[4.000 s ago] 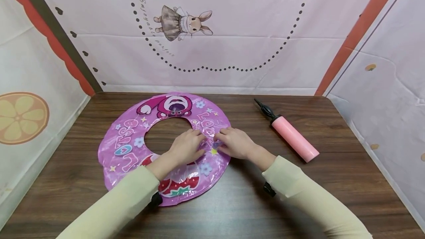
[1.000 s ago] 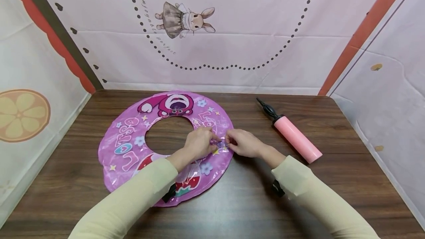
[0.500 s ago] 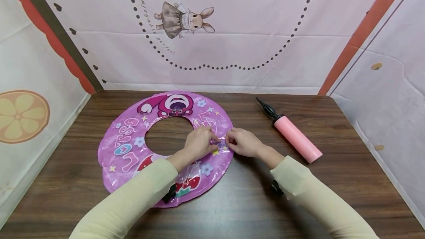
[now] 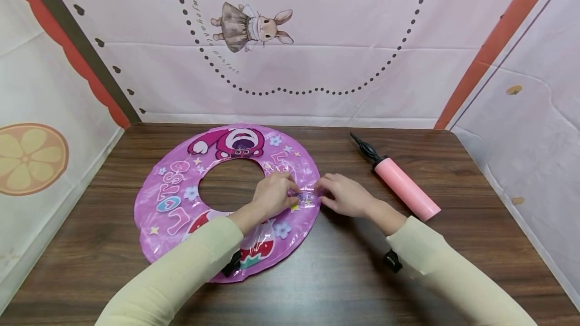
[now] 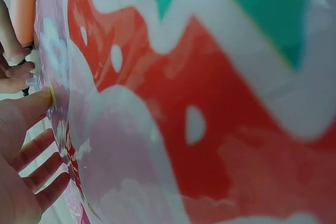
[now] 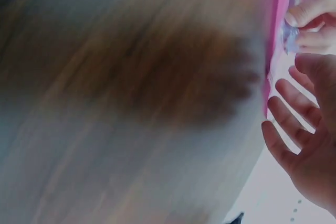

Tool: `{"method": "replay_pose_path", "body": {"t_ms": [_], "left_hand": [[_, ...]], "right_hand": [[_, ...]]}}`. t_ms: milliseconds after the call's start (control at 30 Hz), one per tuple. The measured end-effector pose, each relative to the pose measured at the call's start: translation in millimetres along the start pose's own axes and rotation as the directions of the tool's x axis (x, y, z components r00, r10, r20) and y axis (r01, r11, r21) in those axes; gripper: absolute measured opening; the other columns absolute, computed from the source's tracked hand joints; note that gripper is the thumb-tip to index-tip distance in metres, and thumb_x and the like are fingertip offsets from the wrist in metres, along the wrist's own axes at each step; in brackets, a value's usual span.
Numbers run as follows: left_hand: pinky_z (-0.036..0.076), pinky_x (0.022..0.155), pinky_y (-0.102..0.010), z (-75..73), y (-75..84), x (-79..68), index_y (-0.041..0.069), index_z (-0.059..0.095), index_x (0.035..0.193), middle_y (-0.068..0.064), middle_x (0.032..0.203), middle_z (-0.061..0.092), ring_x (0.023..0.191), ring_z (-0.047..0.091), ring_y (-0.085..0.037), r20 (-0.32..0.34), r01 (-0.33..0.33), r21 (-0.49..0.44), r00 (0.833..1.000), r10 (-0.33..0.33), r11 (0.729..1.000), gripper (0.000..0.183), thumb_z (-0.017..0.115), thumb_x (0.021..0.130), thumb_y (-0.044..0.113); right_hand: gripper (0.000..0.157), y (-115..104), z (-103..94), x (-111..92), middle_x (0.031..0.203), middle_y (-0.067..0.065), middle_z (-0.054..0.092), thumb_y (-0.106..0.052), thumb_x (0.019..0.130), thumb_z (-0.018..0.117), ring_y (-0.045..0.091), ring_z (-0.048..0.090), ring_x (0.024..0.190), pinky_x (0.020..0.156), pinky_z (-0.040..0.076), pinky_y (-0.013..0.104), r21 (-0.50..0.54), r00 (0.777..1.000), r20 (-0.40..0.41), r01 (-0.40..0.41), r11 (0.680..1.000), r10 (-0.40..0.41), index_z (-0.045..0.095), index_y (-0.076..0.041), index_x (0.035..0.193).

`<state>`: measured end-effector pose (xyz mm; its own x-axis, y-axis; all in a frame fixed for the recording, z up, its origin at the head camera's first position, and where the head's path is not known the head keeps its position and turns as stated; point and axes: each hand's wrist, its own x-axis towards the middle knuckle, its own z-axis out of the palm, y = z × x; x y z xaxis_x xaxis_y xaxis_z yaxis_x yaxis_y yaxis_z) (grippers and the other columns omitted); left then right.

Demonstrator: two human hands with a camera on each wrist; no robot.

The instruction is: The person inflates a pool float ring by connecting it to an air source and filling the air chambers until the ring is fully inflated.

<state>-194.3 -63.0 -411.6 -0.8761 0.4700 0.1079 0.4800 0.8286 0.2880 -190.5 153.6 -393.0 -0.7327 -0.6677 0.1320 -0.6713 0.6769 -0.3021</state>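
Observation:
A purple swim ring [image 4: 151, 205], printed with a bear, letters and strawberries, lies fairly flat on the wooden table [image 4: 317, 275]. My left hand [image 4: 274, 195] is over its right side. In the right wrist view the left thumb and a finger pinch a small clear valve [image 6: 290, 38]. My right hand [image 4: 342, 195] is by the ring's outer right edge, fingertips close to the rim. The right wrist view shows its fingers [image 6: 289, 114] extended and spread. A small clear piece [image 5: 32, 81] shows near the right fingertips in the left wrist view.
A hand pump [image 4: 405, 187] with a pink barrel and black nozzle [image 4: 361, 145] lies right of my right hand, angled away. Printed cloth [image 4: 335, 29] hangs behind the table and at both sides.
Both hands have shifted right along the ring since the earliest frame. In the last half second the right hand has drawn slightly right and its fingers have loosened. The left hand stays.

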Motion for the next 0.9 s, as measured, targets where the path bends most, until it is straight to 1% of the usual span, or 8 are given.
{"method": "replay_pose_path", "body": {"t_ms": [100,200,367,467,567,667,767,900], "left_hand": [[0.049,0.075,-0.036,0.1,0.8,0.6,0.029,0.073,0.093,0.008,0.1,0.062,0.097,0.056,-0.016,0.009,-0.005,0.006,1.0,0.005,1.0,0.018,0.074,0.075,0.035],[0.049,0.073,-0.036,-0.3,2.2,0.8,0.028,0.073,0.094,0.008,0.097,0.063,0.095,0.057,-0.016,0.017,-0.017,0.017,1.0,0.016,1.0,0.019,0.073,0.076,0.035],[0.049,0.07,-0.035,-1.1,3.5,1.2,0.027,0.073,0.095,0.007,0.094,0.064,0.092,0.058,-0.016,0.025,-0.04,0.062,0.999,0.038,0.997,0.02,0.072,0.077,0.036],[0.05,0.068,-0.034,-2.1,3.8,2.0,0.027,0.072,0.095,0.007,0.092,0.067,0.089,0.061,-0.016,0.017,-0.059,0.089,0.998,0.058,0.994,0.019,0.072,0.078,0.036],[0.051,0.066,-0.033,-2.7,3.5,2.8,0.028,0.072,0.095,0.008,0.09,0.069,0.086,0.063,-0.015,0.008,-0.078,0.113,0.997,0.078,0.991,0.018,0.071,0.078,0.035],[0.05,0.063,-0.032,-3.3,3.1,3.0,0.027,0.072,0.094,0.007,0.088,0.069,0.083,0.063,-0.015,0.0,-0.085,0.122,0.996,0.086,0.989,0.018,0.071,0.078,0.036],[0.049,0.061,-0.031,-3.7,3.0,2.8,0.027,0.072,0.094,0.008,0.087,0.069,0.081,0.063,-0.014,-0.008,-0.083,0.121,0.996,0.085,0.989,0.018,0.071,0.078,0.035],[0.048,0.059,-0.03,-3.8,2.3,2.7,0.027,0.072,0.093,0.008,0.086,0.069,0.079,0.063,-0.013,-0.023,-0.071,0.115,0.997,0.074,0.991,0.017,0.072,0.077,0.034]], "right_hand": [[0.026,5,-10.6,-11,0.105,0.001,0.061,-0.021,0.085,0.065,0.018,0.058,0.097,0.081,0.05,0.036,-0.042,0.999,-0.039,-0.038,0.998,0.036,0.062,-0.012,0.109],[0.032,14,-20.0,-25,0.107,0.004,0.061,-0.023,0.083,0.067,0.021,0.058,0.099,0.083,0.05,0.039,-0.089,0.993,-0.103,-0.061,0.994,0.052,0.061,-0.01,0.112],[0.04,31,-35.0,-45,0.108,0.011,0.061,-0.022,0.08,0.07,0.028,0.058,0.1,0.085,0.046,0.044,-0.158,0.975,-0.217,-0.071,0.985,0.036,0.06,-0.004,0.114],[0.05,41,-44.3,-56,0.112,0.014,0.059,-0.024,0.079,0.071,0.032,0.057,0.101,0.085,0.046,0.048,-0.183,0.965,-0.249,-0.128,0.975,0.08,0.056,-0.005,0.122],[0.057,49,-52.9,-66,0.119,0.017,0.055,-0.027,0.08,0.071,0.037,0.054,0.103,0.082,0.045,0.054,-0.177,0.956,-0.241,-0.213,0.961,0.168,0.049,-0.008,0.129],[0.063,57,-59.3,-74,0.123,0.02,0.05,-0.031,0.081,0.068,0.041,0.051,0.105,0.077,0.046,0.058,-0.158,0.937,-0.215,-0.313,0.937,0.276,0.042,-0.011,0.135],[0.069,62,-64.1,-81,0.126,0.024,0.046,-0.037,0.083,0.065,0.044,0.048,0.108,0.076,0.044,0.061,-0.142,0.908,-0.179,-0.406,0.903,0.38,0.035,-0.011,0.139],[0.077,66,-66.8,-90,0.127,0.031,0.042,-0.04,0.083,0.064,0.05,0.046,0.108,0.08,0.042,0.064,-0.119,0.863,-0.118,-0.503,0.856,0.491,0.029,-0.003,0.141]]}}
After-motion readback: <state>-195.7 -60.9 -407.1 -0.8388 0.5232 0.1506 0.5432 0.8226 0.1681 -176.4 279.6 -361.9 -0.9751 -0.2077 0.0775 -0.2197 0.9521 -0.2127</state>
